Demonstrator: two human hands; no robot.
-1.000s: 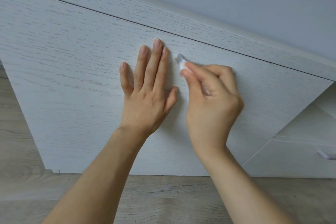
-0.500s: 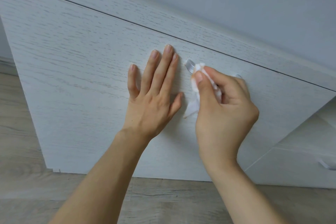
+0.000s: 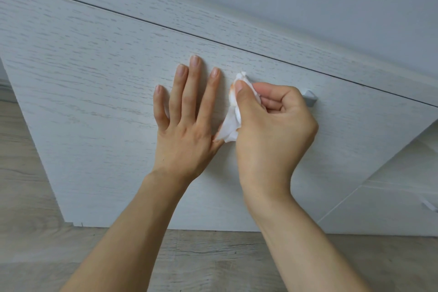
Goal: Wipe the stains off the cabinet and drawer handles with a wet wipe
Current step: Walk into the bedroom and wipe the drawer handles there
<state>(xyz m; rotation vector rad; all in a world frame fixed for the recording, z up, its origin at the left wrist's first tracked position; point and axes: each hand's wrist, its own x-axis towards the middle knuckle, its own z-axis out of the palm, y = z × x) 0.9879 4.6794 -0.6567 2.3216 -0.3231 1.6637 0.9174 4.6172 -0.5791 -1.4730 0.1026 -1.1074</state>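
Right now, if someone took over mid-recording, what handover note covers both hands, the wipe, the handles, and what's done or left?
Left hand: flat on the white wood-grain drawer front, bracing it.
Right hand: grips the crumpled white wet wipe round the silver metal drawer handle; only the handle's right end shows.
Done: wipe bears an orange smear, so some stain is off.
Left: finish this handle, then the second silver handle lower right.

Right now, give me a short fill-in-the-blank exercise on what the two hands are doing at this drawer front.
1. The left hand lies ____ against the drawer front.
2. The right hand pinches a white ____.
3. The wet wipe shows an ____ stain near the thumb.
4. The handle end shows to the ____ of the right hand.

Missing words: flat; wet wipe; orange; right
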